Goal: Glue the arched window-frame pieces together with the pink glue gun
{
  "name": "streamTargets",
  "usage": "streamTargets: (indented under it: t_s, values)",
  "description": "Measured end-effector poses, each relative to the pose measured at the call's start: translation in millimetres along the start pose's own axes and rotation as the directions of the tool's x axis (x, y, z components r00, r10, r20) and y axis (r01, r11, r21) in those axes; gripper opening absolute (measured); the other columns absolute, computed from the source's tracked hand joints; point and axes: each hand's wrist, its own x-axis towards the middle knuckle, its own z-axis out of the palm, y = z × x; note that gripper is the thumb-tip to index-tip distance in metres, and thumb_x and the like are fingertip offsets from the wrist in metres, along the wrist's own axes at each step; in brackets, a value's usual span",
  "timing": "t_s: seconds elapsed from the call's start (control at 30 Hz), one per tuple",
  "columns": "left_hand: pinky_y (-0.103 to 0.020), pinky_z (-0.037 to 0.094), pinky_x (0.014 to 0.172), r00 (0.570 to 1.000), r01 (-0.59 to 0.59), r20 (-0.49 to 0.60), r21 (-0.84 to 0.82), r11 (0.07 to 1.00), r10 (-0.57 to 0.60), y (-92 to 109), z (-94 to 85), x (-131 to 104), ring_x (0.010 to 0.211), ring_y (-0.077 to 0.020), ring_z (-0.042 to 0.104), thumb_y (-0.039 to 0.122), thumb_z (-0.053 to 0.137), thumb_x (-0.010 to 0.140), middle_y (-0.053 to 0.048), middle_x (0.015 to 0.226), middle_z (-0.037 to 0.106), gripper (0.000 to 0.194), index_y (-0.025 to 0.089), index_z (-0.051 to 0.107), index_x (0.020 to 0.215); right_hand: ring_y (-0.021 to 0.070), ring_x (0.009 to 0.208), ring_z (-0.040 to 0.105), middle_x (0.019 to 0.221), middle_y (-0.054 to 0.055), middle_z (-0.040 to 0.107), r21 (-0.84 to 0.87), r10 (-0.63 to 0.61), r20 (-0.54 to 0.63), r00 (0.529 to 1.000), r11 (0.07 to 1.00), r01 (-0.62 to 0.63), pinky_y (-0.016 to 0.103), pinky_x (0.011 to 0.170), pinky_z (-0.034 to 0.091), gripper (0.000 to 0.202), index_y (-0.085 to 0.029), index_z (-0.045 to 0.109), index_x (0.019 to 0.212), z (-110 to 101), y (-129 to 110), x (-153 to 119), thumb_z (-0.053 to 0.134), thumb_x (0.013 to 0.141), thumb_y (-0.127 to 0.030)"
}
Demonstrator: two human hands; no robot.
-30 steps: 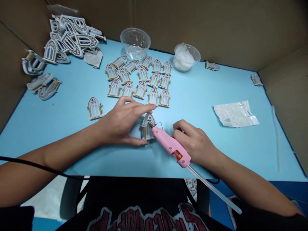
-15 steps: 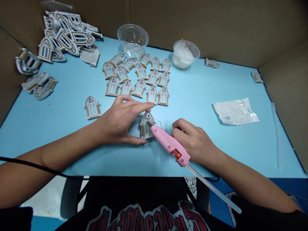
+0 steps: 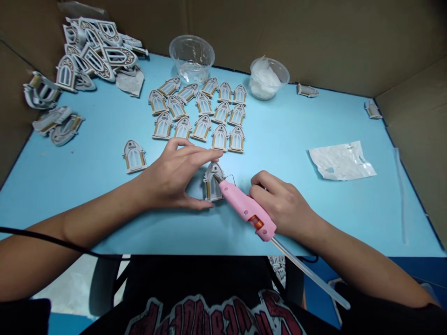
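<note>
Arched window piece (image 3: 211,182) lies toward the front edge of the surface (image 3: 296,135), its peak facing the back edge. The left hand (image 3: 178,177) is clamped on it, thumb at the base, fingertips by the peak. The right hand (image 3: 279,200) is wrapped around a pink glue gun (image 3: 240,202), nozzle at the arched opening. Similar pieces (image 3: 203,103) sit nearer the back edge

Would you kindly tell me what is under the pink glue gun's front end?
An arched window piece, held by the left hand, lies under the pink glue gun. Its top and left side show; part of its right side is covered, so I cannot see it.
</note>
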Motion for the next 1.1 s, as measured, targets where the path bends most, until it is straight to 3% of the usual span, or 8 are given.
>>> streamTargets:
  t_s: [0.27,0.5,0.83,1.1]
  values:
    - [-0.052,0.044,0.11,0.997,0.048,0.066,0.004,0.999,-0.048,0.5,-3.1,-1.0,0.121,-0.034,0.072,0.059,0.08,0.087,-0.014,0.132,0.073,0.077,0.021,0.051,0.148,0.0139,0.064,0.044,0.079,0.005,0.052,-0.01,0.008,-0.007,1.0,1.0,-0.008,0.027,0.05,0.035,0.033,-0.019,0.053,0.072,0.3,0.3,-1.7,0.041,0.096,-0.001]
    - [-0.05,0.044,0.109,1.0,-0.002,0.026,0.031,1.0,0.002,0.2,-3.6,0.4,0.119,-0.0316,0.072,0.056,0.079,0.09,-0.015,0.133,0.073,0.078,0.02,0.045,0.15,0.0132,0.063,0.042,0.077,0.004,0.051,-0.021,0.018,-0.015,1.0,1.0,-0.018,0.026,0.052,0.037,0.033,-0.019,0.053,0.071,-0.9,1.0,-0.1,0.042,0.096,-0.001]
    - [-0.053,0.044,0.108,0.996,0.087,0.034,0.004,0.996,-0.087,1.5,-4.9,0.4,0.112,-0.0324,0.075,0.06,0.079,0.086,-0.011,0.13,0.075,0.079,0.027,0.046,0.151,0.0132,0.063,0.04,0.078,0.004,0.05,-0.014,0.038,-0.008,0.999,0.999,-0.038,0.027,0.051,0.033,0.032,-0.021,0.05,0.071,-1.5,0.6,-1.0,0.041,0.097,-0.003]
    - [-0.053,0.045,0.107,0.998,0.069,-0.008,0.009,0.998,-0.069,1.4,-2.1,-1.1,0.113,-0.0335,0.074,0.058,0.079,0.086,-0.012,0.131,0.075,0.081,0.027,0.045,0.152,0.013,0.063,0.042,0.078,0.004,0.051,-0.019,0.044,-0.005,0.999,0.999,-0.044,0.027,0.052,0.035,0.032,-0.019,0.052,0.071,-4.0,-0.6,0.8,0.041,0.098,-0.004]
